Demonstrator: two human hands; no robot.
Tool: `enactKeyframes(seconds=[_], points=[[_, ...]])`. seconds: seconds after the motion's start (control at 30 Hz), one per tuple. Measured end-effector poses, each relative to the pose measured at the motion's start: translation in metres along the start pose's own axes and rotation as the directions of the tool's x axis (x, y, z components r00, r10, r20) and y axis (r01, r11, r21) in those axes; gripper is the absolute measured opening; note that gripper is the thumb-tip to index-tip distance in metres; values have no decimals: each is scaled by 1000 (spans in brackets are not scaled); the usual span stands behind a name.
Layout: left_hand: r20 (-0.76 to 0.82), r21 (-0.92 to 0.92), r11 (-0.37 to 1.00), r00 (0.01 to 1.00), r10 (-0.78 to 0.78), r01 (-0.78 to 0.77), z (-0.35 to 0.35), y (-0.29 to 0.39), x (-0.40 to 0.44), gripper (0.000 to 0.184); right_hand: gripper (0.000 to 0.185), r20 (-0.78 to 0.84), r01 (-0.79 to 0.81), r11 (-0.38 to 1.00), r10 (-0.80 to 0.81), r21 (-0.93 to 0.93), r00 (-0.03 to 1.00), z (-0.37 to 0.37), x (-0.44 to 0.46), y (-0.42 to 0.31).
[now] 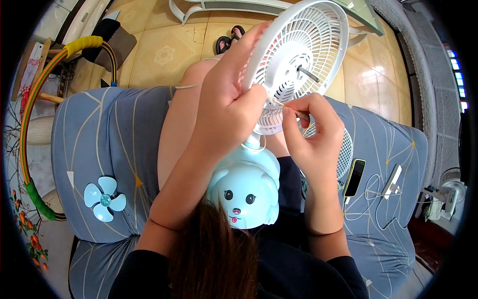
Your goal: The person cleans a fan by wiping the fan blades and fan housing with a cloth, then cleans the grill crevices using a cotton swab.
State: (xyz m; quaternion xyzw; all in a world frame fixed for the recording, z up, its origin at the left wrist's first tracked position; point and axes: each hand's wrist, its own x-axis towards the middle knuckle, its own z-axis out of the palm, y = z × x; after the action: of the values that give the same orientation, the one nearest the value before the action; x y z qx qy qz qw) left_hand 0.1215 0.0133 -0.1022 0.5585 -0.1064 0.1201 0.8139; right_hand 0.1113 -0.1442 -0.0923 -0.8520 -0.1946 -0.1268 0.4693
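Observation:
A small fan with a light blue puppy-faced base (246,192) rests in my lap, its white rear grille (311,50) tilted up and its metal shaft (308,74) bare. My left hand (231,94) is closed on the left rim of the grille, its thumb near the lower hub. Between the thumb and fingers of my right hand (316,129) is a thin pale stick that looks like a cotton swab (279,103). Its tip meets the grille just below the hub, close to my left thumb.
Blue fan blades (105,199) lie on the sofa (84,124) to my left. The front grille (344,149), a phone (354,178) and a power strip (393,182) with cables lie to my right. A striped hoop (30,114) stands at far left; a table (239,6) is ahead.

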Motion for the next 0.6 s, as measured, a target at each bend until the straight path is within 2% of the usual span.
enactKeyframes(seconds=[0.17, 0.27, 0.47, 0.6], points=[[-4, 53, 998, 1000, 21, -21, 0, 0, 0, 67, 10, -39, 35, 998, -37, -61, 999, 1, 2, 1], [-23, 11, 1000, 1000, 7, -7, 1, -1, 0, 66, 10, -56, -20, 998, 16, -64, 998, -3, 2, 0], [-4, 39, 999, 1000, 14, -14, -1, 1, 0, 64, 9, -83, -60, 998, 63, 34, 995, -11, 0, 2], [-11, 13, 1000, 1000, 8, -8, -1, 1, 0, 65, 7, -25, -47, 998, 48, 50, 999, -7, -2, -2]])
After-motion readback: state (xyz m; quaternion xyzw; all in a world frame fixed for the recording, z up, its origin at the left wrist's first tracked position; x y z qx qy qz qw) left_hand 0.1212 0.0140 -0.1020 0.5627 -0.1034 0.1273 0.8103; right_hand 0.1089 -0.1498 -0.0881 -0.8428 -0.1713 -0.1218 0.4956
